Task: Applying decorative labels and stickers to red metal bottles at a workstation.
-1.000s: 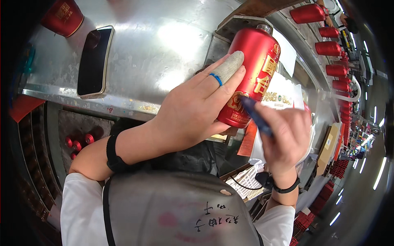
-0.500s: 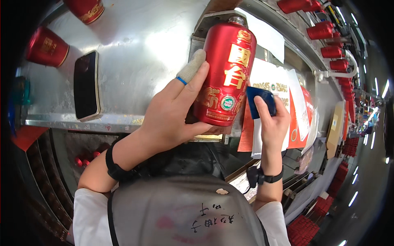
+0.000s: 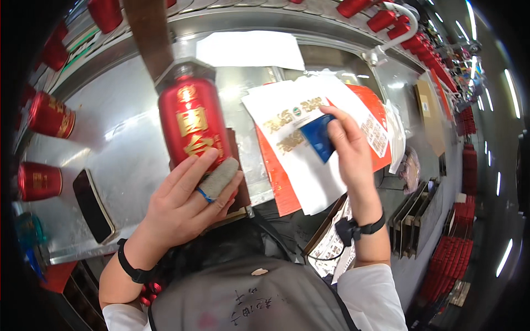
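Note:
A glossy red bottle (image 3: pixel 189 118) with gold lettering lies on a dark stand, its bare neck pointing away from me. My left hand (image 3: pixel 190 193) rests over its lower end, fingers curved against the red surface; one finger wears a grey cloth cover held by a blue band. Pinched between the thumb and fingers of my right hand (image 3: pixel 350 143) is a thin, flat blue scraper (image 3: pixel 318 138). It hovers over or touches a white sheet (image 3: pixel 317 185) bearing gold decals and a small green emblem; which one I cannot tell.
Under the white sheet lie orange-red sheets (image 3: pixel 279 190). A black phone (image 3: pixel 94 206) rests on the metal bench (image 3: pixel 132 99) at left, near red cups or bottles (image 3: pixel 40 181). More red bottles (image 3: pixel 381 21) line a conveyor behind. White paper (image 3: pixel 251 48) sits beyond the bottle.
The view has swung right. My right hand, with the scraper, has gone from the bottle's right side to the decal sheet. My left hand has shifted from the bottle's left side onto its lower end.

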